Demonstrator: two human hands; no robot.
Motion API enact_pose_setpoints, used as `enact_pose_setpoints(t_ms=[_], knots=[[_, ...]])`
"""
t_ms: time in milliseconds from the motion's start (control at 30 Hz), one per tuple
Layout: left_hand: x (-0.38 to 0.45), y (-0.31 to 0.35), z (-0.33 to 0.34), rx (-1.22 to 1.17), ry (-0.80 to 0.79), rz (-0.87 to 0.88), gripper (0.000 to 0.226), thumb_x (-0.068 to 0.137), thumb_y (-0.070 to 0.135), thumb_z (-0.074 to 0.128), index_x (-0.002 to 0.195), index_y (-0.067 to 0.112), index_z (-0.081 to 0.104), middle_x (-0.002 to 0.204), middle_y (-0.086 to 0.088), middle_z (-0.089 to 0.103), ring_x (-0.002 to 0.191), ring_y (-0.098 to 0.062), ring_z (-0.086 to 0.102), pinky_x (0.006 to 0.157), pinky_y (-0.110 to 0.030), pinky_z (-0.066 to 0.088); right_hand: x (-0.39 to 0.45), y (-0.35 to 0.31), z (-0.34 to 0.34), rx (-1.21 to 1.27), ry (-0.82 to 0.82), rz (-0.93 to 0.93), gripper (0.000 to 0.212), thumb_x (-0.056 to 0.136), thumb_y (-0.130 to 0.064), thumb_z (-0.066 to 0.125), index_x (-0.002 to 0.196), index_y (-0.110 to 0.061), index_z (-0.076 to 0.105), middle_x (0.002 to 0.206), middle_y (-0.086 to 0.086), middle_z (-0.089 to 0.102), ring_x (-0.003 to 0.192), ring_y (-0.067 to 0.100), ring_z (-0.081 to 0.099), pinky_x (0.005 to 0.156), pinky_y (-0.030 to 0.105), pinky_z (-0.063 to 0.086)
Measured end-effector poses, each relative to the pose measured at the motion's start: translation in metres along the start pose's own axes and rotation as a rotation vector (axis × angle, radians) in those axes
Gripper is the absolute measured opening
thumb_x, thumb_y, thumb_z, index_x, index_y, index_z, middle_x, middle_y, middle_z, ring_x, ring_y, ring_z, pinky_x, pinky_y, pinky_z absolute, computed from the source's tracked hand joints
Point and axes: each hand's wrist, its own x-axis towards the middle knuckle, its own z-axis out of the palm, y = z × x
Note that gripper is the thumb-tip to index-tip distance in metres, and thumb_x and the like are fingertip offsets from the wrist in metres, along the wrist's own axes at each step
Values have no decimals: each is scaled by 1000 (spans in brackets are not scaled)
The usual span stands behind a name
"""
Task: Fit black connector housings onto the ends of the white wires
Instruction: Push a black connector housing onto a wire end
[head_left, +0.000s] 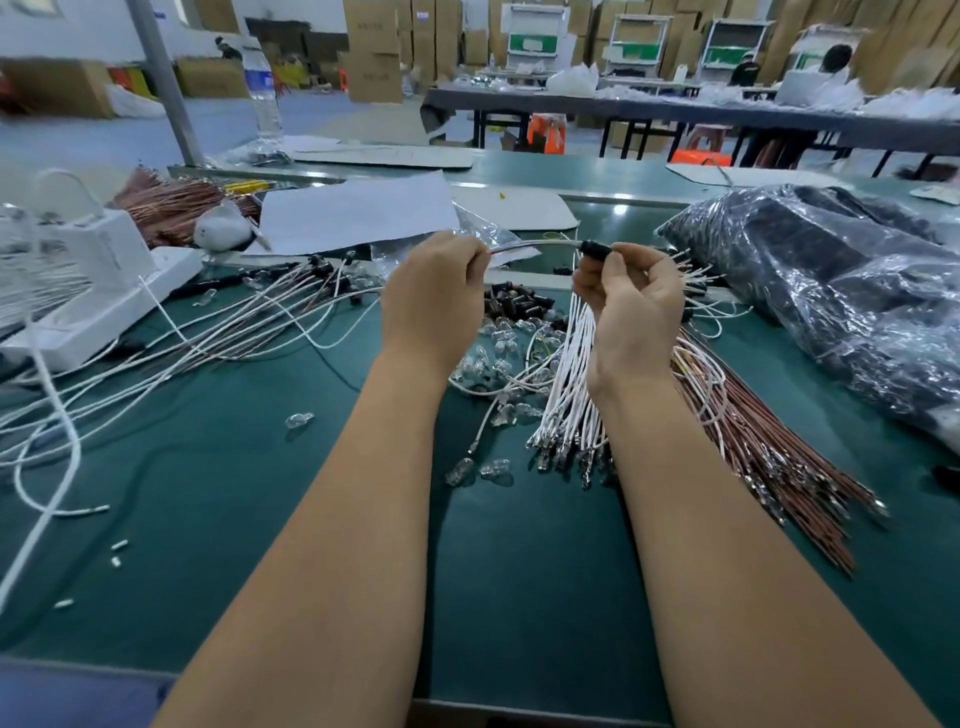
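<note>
Head view looks down on a dark green bench mat whose near edge runs along six o'clock. Both bare forearms rise from that edge toward the centre. Loose clear glass bulbs lie on the mat between the arms. At four o'clock a bundle of reddish-brown wires with metal terminals fans out, with a bundle of white wires with crimped ends just beside it, partly hidden by the right wrist.

At the centre the left hand pinches one thin white wire with curled fingers. The right hand, fingers curled, grips a small black connector housing at that wire's far end; whether the end is fully seated I cannot tell. A heap of dark connector housings sits on the mat between the hands.

At nine o'clock a white plastic device stands among trailing white leads. At two o'clock lies a clear plastic bag of black parts. At twelve o'clock, well apart, a long grey table stands before stacked cardboard boxes, and a clear water bottle stands at eleven.
</note>
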Motion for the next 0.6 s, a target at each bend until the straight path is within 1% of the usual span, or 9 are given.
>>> enact_pose_setpoints(t_ms=[67, 133, 200, 267, 300, 400, 467, 533, 600], knots=[[4, -5, -10, -7, 37, -54, 22, 99, 20, 50, 101, 10, 70, 92, -5, 68, 78, -18, 54, 63, -29, 39, -5, 2, -1, -106, -81, 19, 12, 97, -2, 49, 96, -12, 56, 89, 10, 66, 74, 12, 66, 73, 23, 55], [12, -10, -25, 36, 116, -96, 21, 98, 20, 52, 100, 11, 71, 89, -5, 68, 75, -15, 50, 60, -26, 33, -7, 2, 0, -190, -147, 36, 11, 96, -4, 51, 98, -14, 57, 89, 9, 68, 75, 12, 67, 73, 24, 56], [23, -13, -42, 73, 174, -121, 20, 96, 17, 52, 90, 13, 71, 85, -9, 67, 74, -22, 54, 57, -31, 35, -7, 1, 1, -248, -197, 38, 11, 96, -5, 52, 99, -14, 57, 87, 9, 68, 77, 14, 66, 72, 24, 56], [35, -16, -62, 122, 240, -99, 21, 94, 15, 51, 80, 14, 67, 83, -13, 67, 77, -28, 59, 60, -37, 43, -7, -1, 2, -301, -230, 22, 11, 95, -6, 52, 97, -16, 57, 85, 9, 68, 75, 14, 65, 67, 21, 53], [41, -19, -72, 148, 301, -82, 22, 94, 16, 51, 82, 13, 69, 85, -12, 69, 79, -28, 61, 62, -35, 45, -6, -1, 3, -317, -240, 16, 12, 95, -6, 52, 96, -16, 57, 84, 9, 67, 73, 14, 64, 66, 20, 52], [56, -38, -103, 267, 507, -54, 24, 96, 23, 52, 101, 13, 73, 94, -9, 72, 87, -27, 64, 66, -27, 41, -6, -1, 4, -363, -256, 8, 15, 94, -5, 52, 90, -18, 57, 80, 7, 66, 70, 14, 62, 62, 19, 51], [64, -56, -114, 346, 575, -53, 24, 95, 25, 54, 105, 14, 73, 95, -9, 72, 89, -30, 61, 71, -34, 45, -5, 0, 5, -417, -275, 6, 16, 95, -5, 52, 88, -19, 58, 78, 5, 65, 70, 14, 61, 61, 18, 51], [66, -73, -113, 435, 523, -42, 22, 94, 19, 54, 98, 14, 74, 88, -12, 71, 83, -32, 56, 71, -38, 44, -5, 3, 5, -499, -293, -14, 16, 95, -6, 52, 88, -19, 59, 79, 5, 66, 72, 16, 62, 64, 24, 54], [53, -91, -99, 569, 298, -32, 24, 90, 8, 51, 89, 12, 75, 78, -14, 66, 74, -29, 47, 67, -37, 37, -5, 4, 4, -590, -298, -57, 19, 95, -7, 52, 85, -21, 59, 81, 7, 66, 76, 22, 64, 72, 38, 57]])
